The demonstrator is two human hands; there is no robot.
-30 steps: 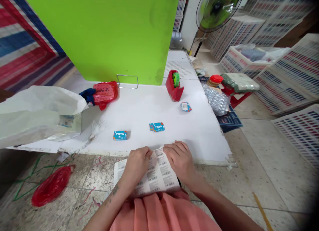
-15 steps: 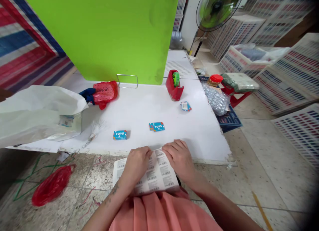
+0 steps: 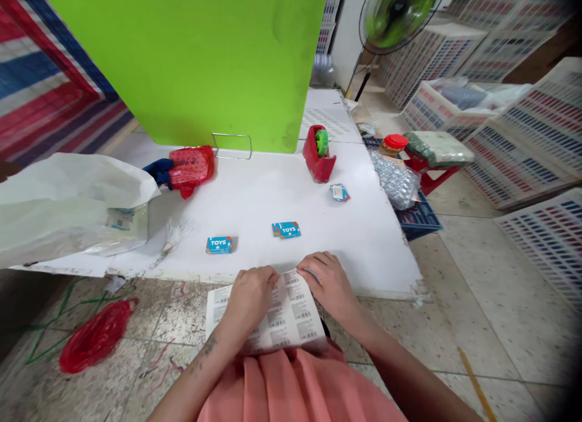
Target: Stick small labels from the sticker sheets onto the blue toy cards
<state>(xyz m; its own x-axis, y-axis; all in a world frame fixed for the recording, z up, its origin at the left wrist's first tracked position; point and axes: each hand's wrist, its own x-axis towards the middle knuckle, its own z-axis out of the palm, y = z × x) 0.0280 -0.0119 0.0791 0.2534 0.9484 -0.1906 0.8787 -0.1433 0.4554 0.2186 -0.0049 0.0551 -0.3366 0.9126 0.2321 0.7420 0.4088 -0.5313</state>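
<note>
A white sheet of barcode labels [image 3: 295, 310] hangs over the table's front edge and rests against the salmon-coloured garment. My left hand [image 3: 255, 296] is closed on its upper edge, thumb and fingers pinched. At the upper right corner my right hand [image 3: 328, 287] is closed too, with thumb and index finger pinching the sheet. Whether a single label is between those fingertips is too small to tell. Beyond the hands lie a blue "TOYS" card stack [image 3: 219, 245] and more blue TOYS cards [image 3: 287, 230]. Farther right is a small card pile [image 3: 339, 193] with a white label on top.
A red tape dispenser [image 3: 318, 155] stands on the white table [image 3: 254, 191], before a tall green board [image 3: 195, 64]. To the left are a red package [image 3: 193, 167] and a white plastic bag [image 3: 73, 210]. Crates [image 3: 509, 155] and a fan [image 3: 400, 13] are at right.
My right hand's fingers have lifted and arched slightly at the sheet's corner. The left hand keeps its grip, and the sheet has barely moved.
</note>
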